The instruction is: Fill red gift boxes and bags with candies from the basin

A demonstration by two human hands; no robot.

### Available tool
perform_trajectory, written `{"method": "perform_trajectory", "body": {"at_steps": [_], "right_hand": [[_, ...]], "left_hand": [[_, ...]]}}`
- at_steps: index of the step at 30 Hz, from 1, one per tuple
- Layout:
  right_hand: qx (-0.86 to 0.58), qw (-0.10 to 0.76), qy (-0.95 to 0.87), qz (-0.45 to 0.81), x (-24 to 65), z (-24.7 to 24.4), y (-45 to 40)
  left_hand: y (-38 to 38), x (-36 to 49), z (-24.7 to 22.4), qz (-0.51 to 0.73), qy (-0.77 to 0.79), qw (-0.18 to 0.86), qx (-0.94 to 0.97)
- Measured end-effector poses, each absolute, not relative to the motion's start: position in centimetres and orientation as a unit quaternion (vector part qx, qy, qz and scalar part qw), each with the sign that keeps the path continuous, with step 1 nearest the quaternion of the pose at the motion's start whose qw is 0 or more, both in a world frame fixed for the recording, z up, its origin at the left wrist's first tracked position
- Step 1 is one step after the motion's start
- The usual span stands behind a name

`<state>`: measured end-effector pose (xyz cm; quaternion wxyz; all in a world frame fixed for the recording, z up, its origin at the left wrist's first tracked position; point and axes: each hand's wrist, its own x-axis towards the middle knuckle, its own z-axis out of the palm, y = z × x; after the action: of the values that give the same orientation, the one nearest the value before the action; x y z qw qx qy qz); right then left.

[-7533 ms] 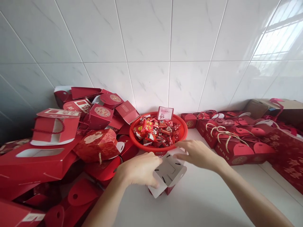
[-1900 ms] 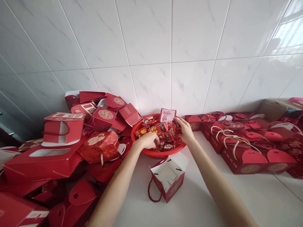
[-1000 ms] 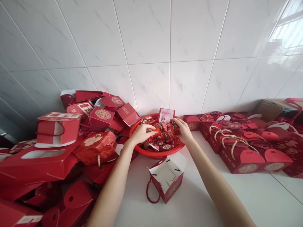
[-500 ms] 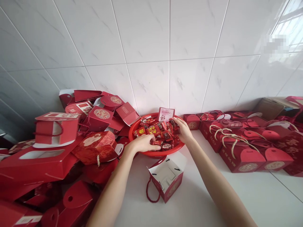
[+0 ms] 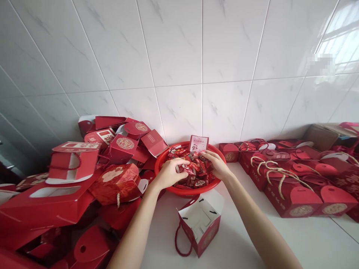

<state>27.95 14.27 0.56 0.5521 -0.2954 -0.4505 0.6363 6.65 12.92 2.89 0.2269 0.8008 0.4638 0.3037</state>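
A red plastic basin (image 5: pixel 187 192) full of wrapped candies (image 5: pixel 200 183) stands against the tiled wall. My left hand (image 5: pixel 172 173) reaches in from the left, thumb and fingers closed around a red-wrapped candy (image 5: pixel 191 170). On the basin's right side, my right hand (image 5: pixel 217 164) has its fingers bent over the candies, closed on a small wrapped candy that they partly cover. A pink printed card (image 5: pixel 199 143) stands upright at the back of the basin. In front of the basin sits an open red gift box (image 5: pixel 207 235), its white inside showing, with a rope handle hanging at its left.
A large heap of red gift boxes (image 5: pixel 75 164) fills the left side, some open or tilted. Rows of closed boxes (image 5: pixel 294 200) with rope handles stand on the white tabletop (image 5: pixel 244 239) at the right. A brown cardboard box (image 5: pixel 322 134) lies behind them.
Both hands have moved closer together over the basin. My left hand has lifted slightly with a red-wrapped candy, and my right fingers have shifted inward. The whole view has tilted up a little.
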Motion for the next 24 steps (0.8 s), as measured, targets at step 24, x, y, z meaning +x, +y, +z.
{"method": "perform_trajectory", "body": {"at_steps": [24], "right_hand": [[-0.332,0.395,-0.738,0.434,29.7,7.2,7.9]], "left_hand": [[9.0,6.0,6.6,0.361,0.318,0.283,0.830]]}}
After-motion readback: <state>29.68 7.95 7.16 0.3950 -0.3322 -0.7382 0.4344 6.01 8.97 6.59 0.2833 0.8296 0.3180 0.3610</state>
